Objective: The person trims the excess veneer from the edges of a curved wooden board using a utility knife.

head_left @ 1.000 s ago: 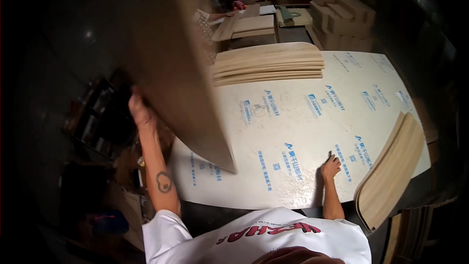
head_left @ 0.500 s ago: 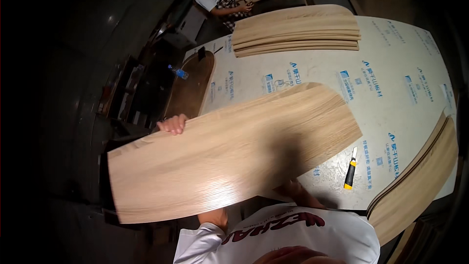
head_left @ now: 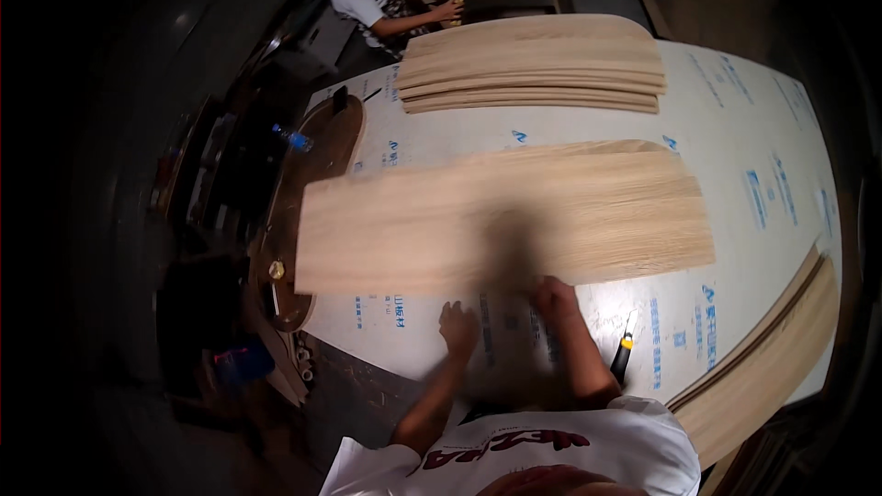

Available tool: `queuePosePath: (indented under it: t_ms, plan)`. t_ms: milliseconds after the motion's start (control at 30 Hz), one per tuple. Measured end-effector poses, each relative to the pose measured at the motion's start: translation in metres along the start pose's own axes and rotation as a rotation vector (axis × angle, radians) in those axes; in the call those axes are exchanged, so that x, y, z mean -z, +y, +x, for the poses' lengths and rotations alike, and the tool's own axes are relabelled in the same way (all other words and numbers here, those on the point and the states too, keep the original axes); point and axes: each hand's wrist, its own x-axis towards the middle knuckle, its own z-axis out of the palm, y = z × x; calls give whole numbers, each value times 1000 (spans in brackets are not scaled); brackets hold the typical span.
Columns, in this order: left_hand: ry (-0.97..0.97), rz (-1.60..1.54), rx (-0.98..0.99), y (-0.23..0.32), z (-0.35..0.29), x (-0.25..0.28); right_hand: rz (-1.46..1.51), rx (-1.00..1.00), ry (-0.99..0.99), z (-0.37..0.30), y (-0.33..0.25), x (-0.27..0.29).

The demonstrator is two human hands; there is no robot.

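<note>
Both hands [head_left: 459, 326] [head_left: 554, 297] seemingly touch veneer sheet's [head_left: 505, 216] near edge.

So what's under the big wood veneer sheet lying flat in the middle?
The wood veneer sheet lies on the white printed board. Whatever else lies beneath is covered. The right hand is at its near edge.

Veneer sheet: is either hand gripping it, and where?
The right hand touches the veneer sheet at its near long edge; motion blur hides whether it grips. The left hand rests on the white table, holding nothing.

We see a dim room with light falling mainly on the white table [head_left: 753, 129]; motion blur smears the wood sheet [head_left: 505, 216], and fisheye edges bend into black.
</note>
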Motion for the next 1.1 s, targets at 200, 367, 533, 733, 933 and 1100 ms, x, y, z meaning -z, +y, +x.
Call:
queuePosePath:
  t_ms: [200, 367, 533, 733, 933, 1100]
  plan:
    - [26, 403, 289, 93, 10, -42, 723, 239, -341, 79, -105, 21]
    - [-262, 97, 460, 135, 65, -1, 673, 300, -296, 189, -161, 55]
    - [-667, -221, 615, 124, 90, 84, 635, 346, -260, 307, -209, 54]
    - [-432, -220, 593, 125, 60, 50, 548, 236, -149, 371, -241, 51]
    - [-185, -106, 527, 130, 66, 53, -104, -20, -141, 159, -61, 37]
    - [-139, -229, 453, 130, 57, 14, -660, 91, 512, -103, 57, 61]
